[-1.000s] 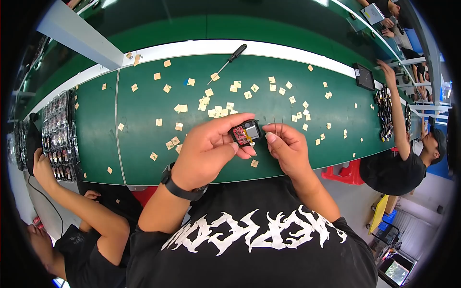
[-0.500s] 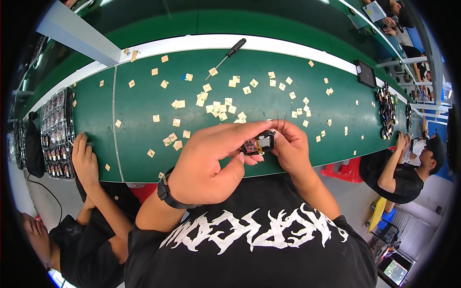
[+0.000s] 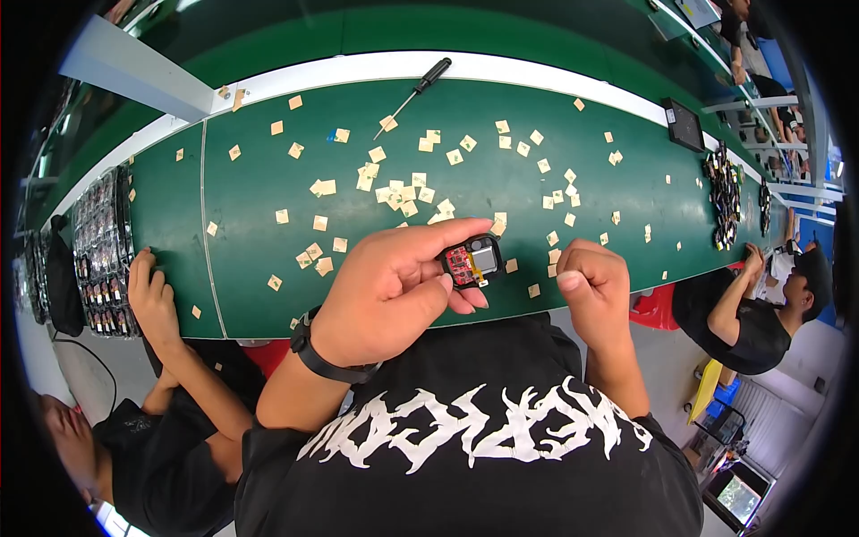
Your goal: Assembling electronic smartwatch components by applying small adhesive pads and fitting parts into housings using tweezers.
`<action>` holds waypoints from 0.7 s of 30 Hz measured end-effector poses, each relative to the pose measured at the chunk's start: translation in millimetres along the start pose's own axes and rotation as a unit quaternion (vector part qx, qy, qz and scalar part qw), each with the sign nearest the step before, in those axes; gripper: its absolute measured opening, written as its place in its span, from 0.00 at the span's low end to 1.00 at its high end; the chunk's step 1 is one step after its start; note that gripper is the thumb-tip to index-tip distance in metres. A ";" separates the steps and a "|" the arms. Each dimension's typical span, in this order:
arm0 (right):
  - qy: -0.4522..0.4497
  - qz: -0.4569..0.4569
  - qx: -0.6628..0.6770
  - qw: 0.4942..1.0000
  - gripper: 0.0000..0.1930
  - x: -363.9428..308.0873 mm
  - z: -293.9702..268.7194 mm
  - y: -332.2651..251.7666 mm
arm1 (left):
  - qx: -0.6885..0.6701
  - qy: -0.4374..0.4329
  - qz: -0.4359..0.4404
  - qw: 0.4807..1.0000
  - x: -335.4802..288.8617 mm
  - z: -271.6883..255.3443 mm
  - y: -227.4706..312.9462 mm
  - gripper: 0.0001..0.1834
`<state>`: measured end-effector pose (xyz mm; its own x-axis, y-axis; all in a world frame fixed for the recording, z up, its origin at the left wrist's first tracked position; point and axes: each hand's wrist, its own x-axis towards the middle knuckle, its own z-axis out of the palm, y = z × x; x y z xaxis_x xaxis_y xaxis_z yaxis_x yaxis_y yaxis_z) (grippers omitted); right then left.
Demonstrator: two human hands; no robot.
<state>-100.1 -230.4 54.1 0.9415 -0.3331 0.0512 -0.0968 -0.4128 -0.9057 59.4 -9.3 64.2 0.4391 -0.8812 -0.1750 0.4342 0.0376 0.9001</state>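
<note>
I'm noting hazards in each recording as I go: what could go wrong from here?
1. The left hand grips the small black device mainly by its left side, so it might slip and drop.
2. Its red circuit board is exposed close to that grip, so a hard squeeze could perhaps damage it.
3. Loose pale squares lie scattered on the green table, some beside the right hand, which might brush them aside.

a green table [image 3: 170, 224] bears scattered pale squares [image 3: 320, 223], a black-handled screwdriver [image 3: 429, 79] and a dark heap [image 3: 721, 201] toward the right.
</note>
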 end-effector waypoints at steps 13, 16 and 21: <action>-0.048 -0.259 -0.324 0.908 0.13 11.4 -14.4 -60.0 | 0.114 0.026 0.015 0.993 1.3 16.7 4.2 0.21; -0.045 -0.319 -0.388 0.863 0.11 13.9 -14.6 -57.2 | 0.146 0.032 0.036 0.988 -0.8 21.8 5.9 0.21; -0.052 -0.397 -0.399 0.825 0.08 16.0 -11.6 -52.7 | 0.172 0.027 0.038 0.984 -5.1 24.8 6.0 0.21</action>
<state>-83.7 -223.8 107.5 0.8288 0.3688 0.4208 0.4218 -0.9060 -0.0368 40.3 -16.2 80.4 0.5054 -0.8552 -0.1148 0.1099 -0.0682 0.9916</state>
